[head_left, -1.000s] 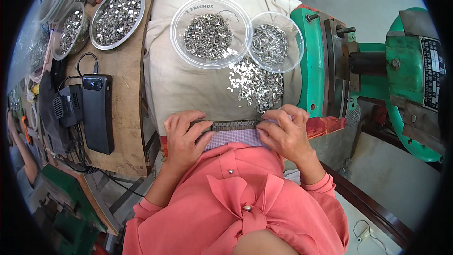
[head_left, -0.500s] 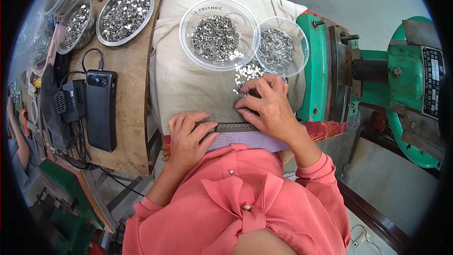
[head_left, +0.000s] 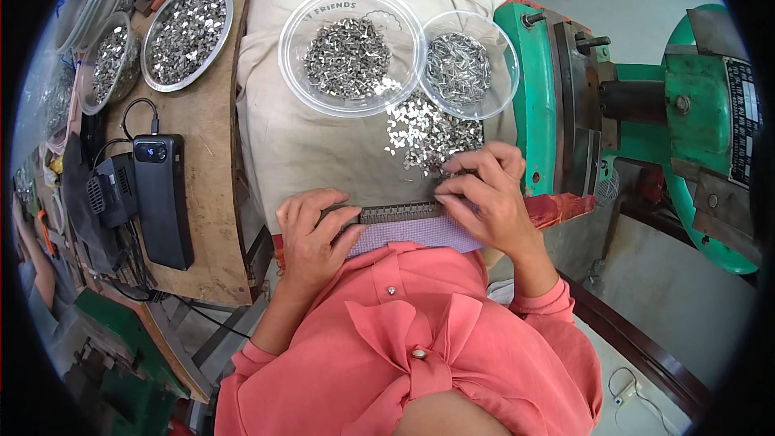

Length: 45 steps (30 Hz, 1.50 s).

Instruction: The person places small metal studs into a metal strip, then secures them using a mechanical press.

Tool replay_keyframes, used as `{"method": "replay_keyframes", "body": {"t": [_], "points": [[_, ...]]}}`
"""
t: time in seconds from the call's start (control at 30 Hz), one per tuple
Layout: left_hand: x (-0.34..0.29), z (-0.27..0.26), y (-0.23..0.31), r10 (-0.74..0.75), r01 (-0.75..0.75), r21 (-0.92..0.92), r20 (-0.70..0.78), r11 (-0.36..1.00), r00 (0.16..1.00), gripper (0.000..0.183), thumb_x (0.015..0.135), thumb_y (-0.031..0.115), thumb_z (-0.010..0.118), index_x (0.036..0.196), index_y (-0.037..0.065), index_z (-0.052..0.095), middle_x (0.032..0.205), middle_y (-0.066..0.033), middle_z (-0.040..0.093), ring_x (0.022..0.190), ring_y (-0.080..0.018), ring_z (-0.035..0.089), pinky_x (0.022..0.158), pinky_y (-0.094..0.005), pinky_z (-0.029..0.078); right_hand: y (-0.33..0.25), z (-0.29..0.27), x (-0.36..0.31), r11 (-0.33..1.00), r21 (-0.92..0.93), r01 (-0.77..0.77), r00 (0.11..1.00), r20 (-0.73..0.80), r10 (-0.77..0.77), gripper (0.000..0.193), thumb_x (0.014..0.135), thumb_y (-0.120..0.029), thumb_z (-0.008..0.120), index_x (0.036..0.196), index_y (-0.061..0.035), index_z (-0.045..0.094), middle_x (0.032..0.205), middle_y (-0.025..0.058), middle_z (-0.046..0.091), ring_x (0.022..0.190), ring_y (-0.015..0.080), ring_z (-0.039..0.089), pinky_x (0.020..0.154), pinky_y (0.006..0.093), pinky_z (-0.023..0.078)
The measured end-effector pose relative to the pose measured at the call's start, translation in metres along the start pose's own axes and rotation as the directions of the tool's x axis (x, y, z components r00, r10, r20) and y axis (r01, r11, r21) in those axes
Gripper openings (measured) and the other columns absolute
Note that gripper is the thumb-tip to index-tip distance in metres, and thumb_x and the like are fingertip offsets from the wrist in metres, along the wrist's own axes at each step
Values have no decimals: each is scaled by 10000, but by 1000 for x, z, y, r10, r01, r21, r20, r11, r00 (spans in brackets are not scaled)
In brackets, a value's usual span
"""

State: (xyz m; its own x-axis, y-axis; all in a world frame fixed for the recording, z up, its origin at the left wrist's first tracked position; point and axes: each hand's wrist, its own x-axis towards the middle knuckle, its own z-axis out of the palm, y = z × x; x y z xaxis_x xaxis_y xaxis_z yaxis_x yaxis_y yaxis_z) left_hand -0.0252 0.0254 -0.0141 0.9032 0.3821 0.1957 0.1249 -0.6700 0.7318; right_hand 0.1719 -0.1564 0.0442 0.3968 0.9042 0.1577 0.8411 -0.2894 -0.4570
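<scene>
A dark, narrow metal bar with a row of slots lies crosswise close to my body, along the edge of a purple checked cloth. Its left end is gripped between the thumb and fingers of my left hand. My right hand is at the bar's right end, fingertips drawn together; whatever they pinch is too small or hidden to name. Just beyond that hand spreads a loose pile of small shiny metal pieces. Behind the pile stand a large clear tub and a smaller clear tub, both with small metal parts.
Beige cloth covers the work surface. A green machine borders it on the right. On the wooden table to the left are a black power bank, cables and a metal bowl of metal bits. Another person's arm shows far left.
My right hand has shifted right and toward me, uncovering more of the pile and the bar. My left hand keeps its hold on the bar. The whole view has shifted slightly.
</scene>
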Motion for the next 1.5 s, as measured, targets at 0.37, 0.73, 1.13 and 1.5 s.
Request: {"method": "replay_keyframes", "body": {"t": [0.37,0.73,1.13,1.5], "points": [[-1,1,0,14,-14,14,-12,1000,1000,281,707,179,813,959,120,701,1091,-37,640,1046,-233,574,928,-390,333,-6,22,-43,989,36,-141,983,-110,144,188,649,-121,814,818,-162,743,1032,-26,642,977,244,475,890,375,325],[-2,1,0,9,-8,11,-12,1000,1000,287,705,180,812,962,115,701,1088,-42,640,1041,-233,576,924,-389,334,-12,23,-47,992,-41,-120,972,-207,109,227,619,-143,832,831,-194,765,1012,-37,646,967,226,484,868,362,315],[1,-1,1,24,-24,25,5,999,1000,311,657,132,834,939,100,707,1092,-75,637,1033,-279,571,909,-396,364,-23,33,-39,968,-248,-39,981,-194,-10,231,595,-160,802,787,-215,686,1021,-95,639,985,188,505,838,372,317],[0,0,1,75,-74,19,-20,997,997,301,648,123,831,919,97,704,1076,-81,642,1018,-282,595,891,-399,372,-23,34,-55,974,-218,-62,961,-277,-1,216,643,-165,813,829,-224,721,986,-105,631,971,164,483,815,329,316]]}}
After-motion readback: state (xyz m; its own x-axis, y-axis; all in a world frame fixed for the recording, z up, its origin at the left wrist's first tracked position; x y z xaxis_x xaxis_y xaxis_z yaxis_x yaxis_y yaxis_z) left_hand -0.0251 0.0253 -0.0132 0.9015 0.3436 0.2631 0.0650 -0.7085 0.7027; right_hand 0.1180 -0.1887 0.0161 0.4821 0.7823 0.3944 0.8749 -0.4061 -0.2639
